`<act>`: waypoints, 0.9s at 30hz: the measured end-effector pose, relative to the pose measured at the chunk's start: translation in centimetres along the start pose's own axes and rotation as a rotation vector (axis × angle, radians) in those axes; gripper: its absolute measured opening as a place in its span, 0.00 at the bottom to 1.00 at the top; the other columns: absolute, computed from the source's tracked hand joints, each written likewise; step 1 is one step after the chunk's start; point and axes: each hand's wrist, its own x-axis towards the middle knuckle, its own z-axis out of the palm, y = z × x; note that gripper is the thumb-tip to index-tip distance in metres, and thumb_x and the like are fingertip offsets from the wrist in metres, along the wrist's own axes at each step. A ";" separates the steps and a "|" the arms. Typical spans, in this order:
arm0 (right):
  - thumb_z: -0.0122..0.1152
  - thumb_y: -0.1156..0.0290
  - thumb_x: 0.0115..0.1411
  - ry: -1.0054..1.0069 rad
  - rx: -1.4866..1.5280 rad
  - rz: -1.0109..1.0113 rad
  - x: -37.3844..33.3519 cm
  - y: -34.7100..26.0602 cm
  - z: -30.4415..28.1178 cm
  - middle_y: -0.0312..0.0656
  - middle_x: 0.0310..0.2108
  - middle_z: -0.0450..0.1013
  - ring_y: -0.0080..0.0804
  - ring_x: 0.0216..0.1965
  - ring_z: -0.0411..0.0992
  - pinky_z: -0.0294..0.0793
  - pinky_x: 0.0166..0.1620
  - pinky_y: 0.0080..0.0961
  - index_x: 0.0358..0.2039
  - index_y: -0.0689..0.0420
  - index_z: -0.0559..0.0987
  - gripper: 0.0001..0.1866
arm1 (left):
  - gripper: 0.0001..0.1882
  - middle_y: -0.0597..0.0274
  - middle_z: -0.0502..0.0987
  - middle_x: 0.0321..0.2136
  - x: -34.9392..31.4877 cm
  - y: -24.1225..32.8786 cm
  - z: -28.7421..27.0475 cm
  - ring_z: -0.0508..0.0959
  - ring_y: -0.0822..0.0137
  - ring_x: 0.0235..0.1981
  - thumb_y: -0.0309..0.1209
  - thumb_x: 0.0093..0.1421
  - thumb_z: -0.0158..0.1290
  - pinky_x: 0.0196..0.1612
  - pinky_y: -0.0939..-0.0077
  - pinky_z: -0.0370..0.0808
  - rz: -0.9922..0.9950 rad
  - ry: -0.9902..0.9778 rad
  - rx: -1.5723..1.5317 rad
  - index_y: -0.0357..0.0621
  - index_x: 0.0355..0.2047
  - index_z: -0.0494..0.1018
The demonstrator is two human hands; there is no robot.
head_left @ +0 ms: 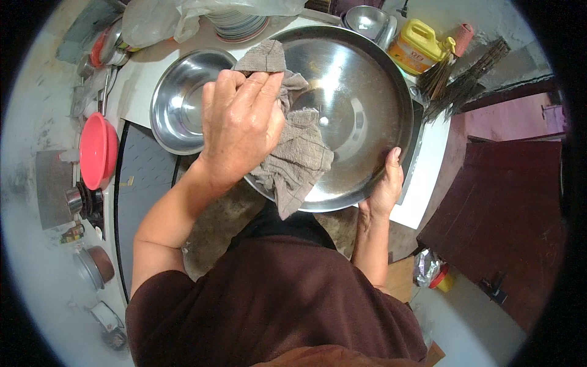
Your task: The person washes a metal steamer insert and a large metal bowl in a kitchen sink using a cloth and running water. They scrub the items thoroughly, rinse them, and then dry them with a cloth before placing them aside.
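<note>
A large round metal pan (373, 104) is tilted toward me over the counter edge. My right hand (385, 186) grips its near right rim, the thumb on the inside and the other fingers hidden beneath. Closed around a grey-brown checked cloth (299, 153), my left hand (241, 119) is at the pan's left side. Part of the cloth sticks up past the fingers, and the rest hangs over the near left rim. Just left of that hand, a smaller steel basin (174, 101) sits on the counter, partly covered by the hand.
Behind the pan stand stacked plates (238, 25), a steel bowl (365, 21) and a yellow jug (419, 46). Brush-like whisks (455, 76) lean at the back right. A pink basin (95, 150) is at the far left. A dark red door (498, 220) stands right.
</note>
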 end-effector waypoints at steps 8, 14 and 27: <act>0.43 0.57 0.70 -0.044 -0.045 -0.075 -1.0 -0.8 1.4 0.49 0.48 0.71 0.39 0.45 0.74 0.76 0.47 0.34 0.53 0.64 0.68 0.23 | 0.27 0.65 0.71 0.42 1.2 1.6 -1.6 0.65 0.63 0.41 0.27 0.46 0.55 0.45 0.66 0.58 -0.044 -0.068 0.082 0.53 0.50 0.76; 0.43 0.59 0.70 -0.110 -0.012 -0.101 -2.1 -2.1 0.9 0.49 0.48 0.71 0.39 0.46 0.73 0.74 0.49 0.36 0.54 0.63 0.67 0.22 | 0.28 0.64 0.66 0.43 1.4 1.0 -2.3 0.62 0.62 0.40 0.30 0.45 0.54 0.42 0.65 0.54 0.028 -0.070 0.075 0.58 0.51 0.76; 0.42 0.58 0.70 -0.090 -0.061 -0.135 -3.0 -2.9 1.0 0.46 0.47 0.72 0.39 0.46 0.73 0.73 0.50 0.35 0.53 0.61 0.69 0.21 | 0.30 0.64 0.67 0.41 1.7 1.6 -4.7 0.64 0.63 0.41 0.26 0.45 0.52 0.45 0.68 0.56 0.000 -0.105 0.042 0.63 0.52 0.76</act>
